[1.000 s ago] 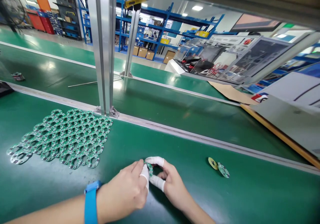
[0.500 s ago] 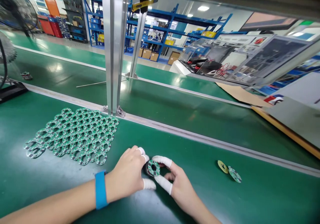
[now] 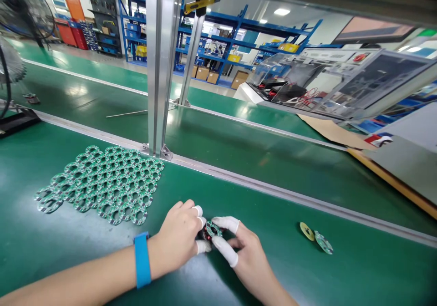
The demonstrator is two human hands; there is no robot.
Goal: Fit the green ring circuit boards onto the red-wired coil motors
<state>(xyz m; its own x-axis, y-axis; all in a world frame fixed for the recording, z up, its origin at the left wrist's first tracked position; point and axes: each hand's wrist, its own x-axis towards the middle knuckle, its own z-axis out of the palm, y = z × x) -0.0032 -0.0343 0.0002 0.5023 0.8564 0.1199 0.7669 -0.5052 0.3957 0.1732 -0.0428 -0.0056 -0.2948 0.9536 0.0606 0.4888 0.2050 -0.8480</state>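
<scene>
My left hand (image 3: pixel 180 237), with white finger cots and a blue wristband (image 3: pixel 142 259), grips a small dark round part with red bits (image 3: pixel 206 234) between thumb and fingers. My right hand (image 3: pixel 239 247), also in finger cots, pinches a green ring-shaped circuit board (image 3: pixel 214 228) by its edge. The ring board is tilted and lies against the round part; whether the two are joined I cannot tell. Fingers cover much of both. To the right, on the green table, lie a yellowish disc (image 3: pixel 307 231) and another green circuit board (image 3: pixel 323 242), touching or nearly so.
Many ring-shaped circuit boards (image 3: pixel 112 181) lie in close rows at the left. An aluminium post (image 3: pixel 159 69) rises from a metal rail (image 3: pixel 239 185) behind my hands. A fan (image 3: pixel 20 14) stands far left, a machine with a clear cover (image 3: pixel 324 78) at the back right.
The ring board has tilted and shifted slightly right, showing red bits of the round part beneath. My left thumb has closed in on the round part.
</scene>
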